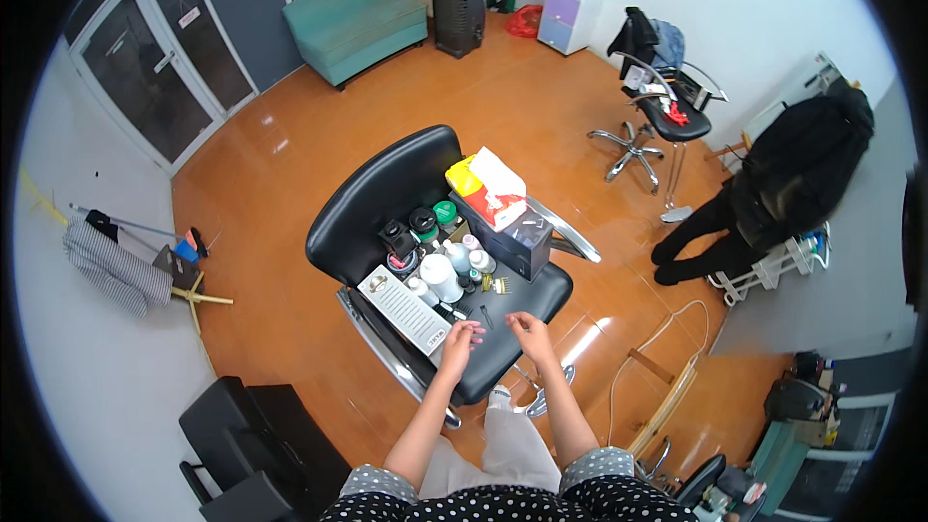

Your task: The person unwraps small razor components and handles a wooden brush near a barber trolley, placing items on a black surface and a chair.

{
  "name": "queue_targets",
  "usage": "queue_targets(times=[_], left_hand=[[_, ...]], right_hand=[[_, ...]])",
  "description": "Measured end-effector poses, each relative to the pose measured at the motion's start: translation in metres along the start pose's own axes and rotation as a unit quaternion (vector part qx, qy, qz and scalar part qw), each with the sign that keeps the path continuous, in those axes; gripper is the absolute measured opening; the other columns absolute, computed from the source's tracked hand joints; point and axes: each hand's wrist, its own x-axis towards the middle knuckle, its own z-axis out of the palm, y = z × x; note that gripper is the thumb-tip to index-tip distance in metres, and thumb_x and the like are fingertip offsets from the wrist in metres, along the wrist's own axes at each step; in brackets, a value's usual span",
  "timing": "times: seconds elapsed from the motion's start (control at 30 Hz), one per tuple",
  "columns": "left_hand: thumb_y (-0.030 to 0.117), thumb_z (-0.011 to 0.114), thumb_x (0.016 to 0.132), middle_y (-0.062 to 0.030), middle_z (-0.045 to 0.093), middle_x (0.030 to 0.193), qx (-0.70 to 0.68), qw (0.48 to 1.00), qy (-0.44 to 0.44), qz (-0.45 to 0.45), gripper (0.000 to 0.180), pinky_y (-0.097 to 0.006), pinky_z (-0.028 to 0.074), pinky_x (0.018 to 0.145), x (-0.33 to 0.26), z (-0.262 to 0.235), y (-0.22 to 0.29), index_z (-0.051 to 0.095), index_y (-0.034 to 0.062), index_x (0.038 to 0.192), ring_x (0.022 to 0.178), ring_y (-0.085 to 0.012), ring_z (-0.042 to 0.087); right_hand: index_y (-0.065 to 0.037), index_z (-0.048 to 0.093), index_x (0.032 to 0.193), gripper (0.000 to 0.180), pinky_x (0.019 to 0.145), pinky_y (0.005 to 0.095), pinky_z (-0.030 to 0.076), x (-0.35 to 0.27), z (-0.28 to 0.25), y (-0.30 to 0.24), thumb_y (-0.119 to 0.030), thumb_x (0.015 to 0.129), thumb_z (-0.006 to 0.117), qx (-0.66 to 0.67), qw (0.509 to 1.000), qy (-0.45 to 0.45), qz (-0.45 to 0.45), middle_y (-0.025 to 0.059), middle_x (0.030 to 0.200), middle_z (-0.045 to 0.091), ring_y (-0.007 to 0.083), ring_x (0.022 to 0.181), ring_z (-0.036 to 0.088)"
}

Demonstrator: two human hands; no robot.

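Over the front of a black salon chair (372, 195), my left hand (461, 338) hovers beside the lower end of a long white box (406, 309). Its fingers are apart and hold nothing I can see. A short gap to the right is my right hand (526, 331), loosely bent, fingers apart, with no thing visible in it. Just beyond the hands lie a small dark clip-like item (486, 317) and a yellowish comb-like piece (501, 285). White bottles (442, 277), a green-lidded jar (445, 213) and a dark box (517, 246) with a red-and-yellow packet (486, 188) crowd the seat.
The chair's metal armrests (565, 229) stick out at both sides. A black chair (256, 445) is at lower left, and a wooden stand (667, 406) with a cable at lower right. Beyond are a loaded stool chair (677, 121), a person in black (793, 164) and a green sofa (358, 29).
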Motion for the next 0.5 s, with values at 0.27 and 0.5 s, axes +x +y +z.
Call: queue_targets(times=[0.27,0.5], left_hand=[[0.019,0.042,0.088,-0.0047,0.06,0.094,-0.015,0.99,0.108,-0.088,0.021,-0.024,0.041,0.067,0.116,0.038,-0.13,0.055,0.0069,0.098,0.076,-0.0115,0.054],[0.007,0.047,0.076,-0.0194,0.055,0.1,0.299,0.926,0.228,0.039,0.027,-0.036,0.043,0.08,0.178,0.026,-0.196,0.055,-0.0028,0.1,0.092,-0.0312,0.054]], right_hand=[[0.0,0.062,0.092,0.02,0.068,0.0295,0.048,0.082,0.029,0.135,-0.013,0.077,0.059,-0.141,0.987,-0.07,0.027,0.0134,0.084,0.063,0.0196,0.071,0.062],[-0.004,0.058,0.091,0.025,0.071,0.037,0.049,0.096,0.069,0.169,-0.022,0.074,0.062,-0.33,0.939,-0.088,0.046,0.0116,0.094,0.056,0.0274,0.088,0.057]])
